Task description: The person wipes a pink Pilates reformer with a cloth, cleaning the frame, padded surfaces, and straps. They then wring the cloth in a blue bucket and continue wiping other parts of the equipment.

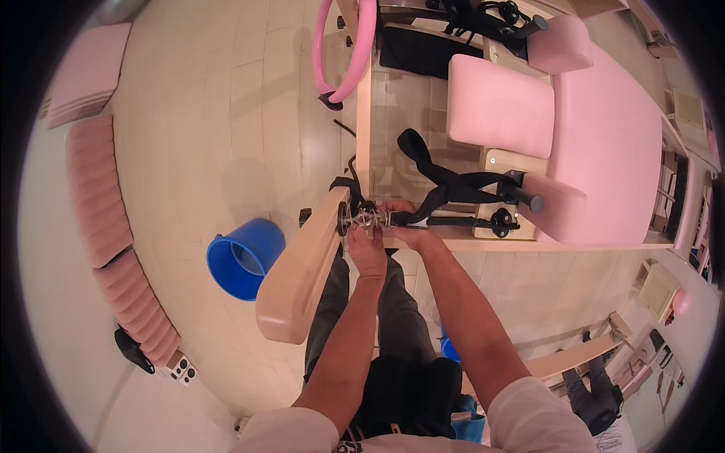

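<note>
In front of me is a wooden Pilates reformer frame (453, 244) with pink pads. My left hand (365, 252) is at a metal coil spring assembly (368, 218), with its fingers against the coils beside the wooden post (306, 266). My right hand (409, 233) is around the right end of the same assembly, where a black strap (422, 217) joins it; part of its fingers lies behind the metal. The strap loops (447, 189) run right to a black shoulder-rest post (524, 195). A black cord (352, 175) hangs near the post's top.
A blue bucket (246, 260) stands on the floor left of the post. A pink ring (344, 62) is at the frame's upper corner. Pink folded mats (88, 73) and pink cushions (99, 192) line the left wall. Another person (595, 396) is at lower right, near another wooden frame.
</note>
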### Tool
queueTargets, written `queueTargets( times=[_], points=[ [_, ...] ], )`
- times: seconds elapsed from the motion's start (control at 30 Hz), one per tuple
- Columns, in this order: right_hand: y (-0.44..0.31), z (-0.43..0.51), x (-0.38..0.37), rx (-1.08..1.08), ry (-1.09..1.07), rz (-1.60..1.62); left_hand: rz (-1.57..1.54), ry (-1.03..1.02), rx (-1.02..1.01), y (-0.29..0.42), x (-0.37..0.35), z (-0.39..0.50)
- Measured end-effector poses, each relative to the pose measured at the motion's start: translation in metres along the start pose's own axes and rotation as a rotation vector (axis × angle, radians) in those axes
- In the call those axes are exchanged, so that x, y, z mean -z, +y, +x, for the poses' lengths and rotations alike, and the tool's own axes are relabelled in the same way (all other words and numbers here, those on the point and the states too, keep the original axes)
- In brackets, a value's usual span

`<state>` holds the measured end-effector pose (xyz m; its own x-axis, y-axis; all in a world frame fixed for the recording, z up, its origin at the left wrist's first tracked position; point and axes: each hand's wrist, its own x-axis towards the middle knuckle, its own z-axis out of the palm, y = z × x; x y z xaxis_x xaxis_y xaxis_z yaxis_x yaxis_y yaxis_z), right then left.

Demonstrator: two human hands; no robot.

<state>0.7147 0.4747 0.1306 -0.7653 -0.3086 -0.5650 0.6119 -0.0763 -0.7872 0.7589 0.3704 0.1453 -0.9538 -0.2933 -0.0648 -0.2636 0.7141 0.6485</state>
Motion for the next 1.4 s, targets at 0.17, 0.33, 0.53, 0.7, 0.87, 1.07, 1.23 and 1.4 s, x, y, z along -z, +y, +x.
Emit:
queueTargets(
  times=[0.17, 0.33, 0.53, 0.7, 0.87, 1.07, 1.23, 1.4],
  points=[
    [-0.004, -0.005, -0.005, -0.011, 0.047, -0.091, 0.025, -0.008, -0.077, -0.01, 0.001, 0.0],
    [-0.017, -0.021, -0.022, 0.538, 0.333, -0.737, 0.133, -0.036, -0.13, -0.01, 0.007, 0.001],
    [-0.018, -0.031, -0.033, 0.173, 0.229, -0.743, 0.109, -0.103, -0.145, -0.006, 0.014, 0.005],
    [-0.003, -0.037, -0.038, 0.538, 0.47, -0.746, 0.067, -0.178, -0.118, 0.007, 0.029, 0.015],
    [0.001, -0.06, -0.038, 0.469, 0.623, -0.853, -0.078, -0.437, 0.318, 0.022, 0.05, 0.025],
    [-0.008, -0.061, -0.039, 0.44, 0.473, -0.947, -0.18, -0.559, 0.533, 0.023, 0.052, 0.037],
    [-0.01, -0.05, -0.035, 0.532, 0.472, -1.029, -0.308, -0.508, 0.581, 0.027, 0.051, 0.04],
    [-0.005, -0.047, -0.036, 0.652, 0.529, -0.939, -0.477, -0.545, 0.632, 0.028, 0.051, 0.035]
  ],
)
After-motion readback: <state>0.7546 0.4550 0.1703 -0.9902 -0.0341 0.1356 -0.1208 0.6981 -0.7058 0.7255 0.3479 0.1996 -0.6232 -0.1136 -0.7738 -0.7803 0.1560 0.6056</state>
